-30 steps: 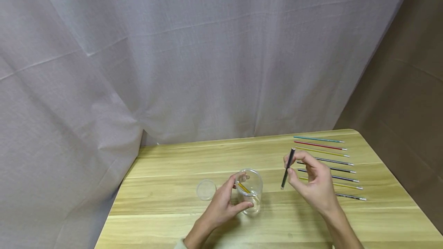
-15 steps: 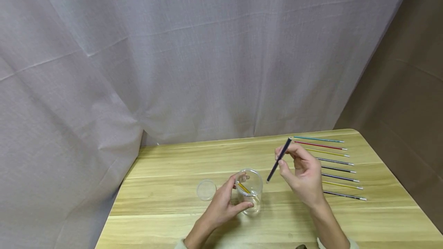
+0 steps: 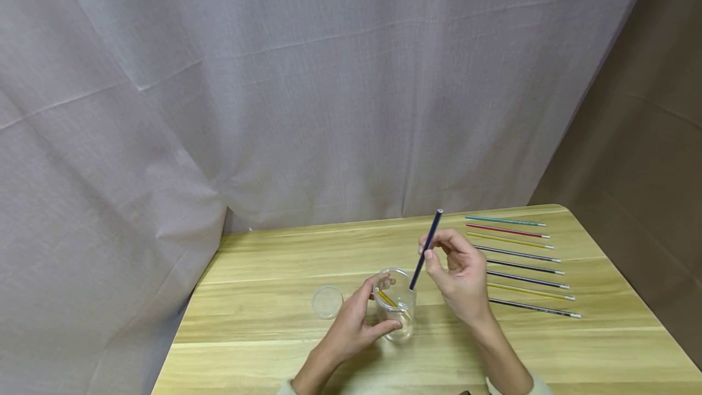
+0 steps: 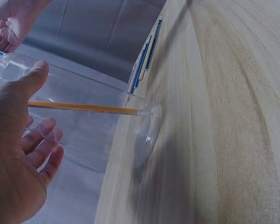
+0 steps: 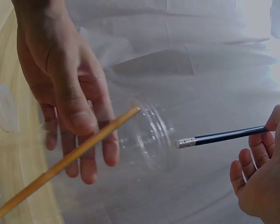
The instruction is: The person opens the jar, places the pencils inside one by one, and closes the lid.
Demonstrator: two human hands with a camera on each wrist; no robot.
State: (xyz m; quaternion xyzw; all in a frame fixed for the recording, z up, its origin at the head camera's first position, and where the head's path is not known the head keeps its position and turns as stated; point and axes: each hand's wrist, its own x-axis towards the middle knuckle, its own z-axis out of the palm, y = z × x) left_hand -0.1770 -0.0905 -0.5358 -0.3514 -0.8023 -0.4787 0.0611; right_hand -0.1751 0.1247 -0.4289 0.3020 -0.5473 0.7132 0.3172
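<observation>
My left hand (image 3: 351,328) grips a clear plastic jar (image 3: 408,308), its thumb and fingers around the wall. Inside the jar leans one yellow pencil (image 3: 386,297); in the left wrist view this pencil (image 4: 88,108) has its eraser end at the jar's bottom. My right hand (image 3: 462,276) pinches a dark blue pencil (image 3: 426,249) between thumb and fingers, slanted over the jar's right rim. Seen from the right wrist, the blue pencil (image 5: 224,135) points its white eraser end at the jar's mouth, very close to the rim.
A round clear lid (image 3: 327,302) lies on the wooden table (image 3: 247,322), left of the jar. At the right, several pencils (image 3: 521,256) lie in a row, roughly parallel, partly behind my right hand. Grey cloth (image 3: 307,108) hangs behind the table.
My right hand has moved left with the dark blue pencil, from beside the row of pencils to the jar's mouth. The left hand and the jar have stayed in place.
</observation>
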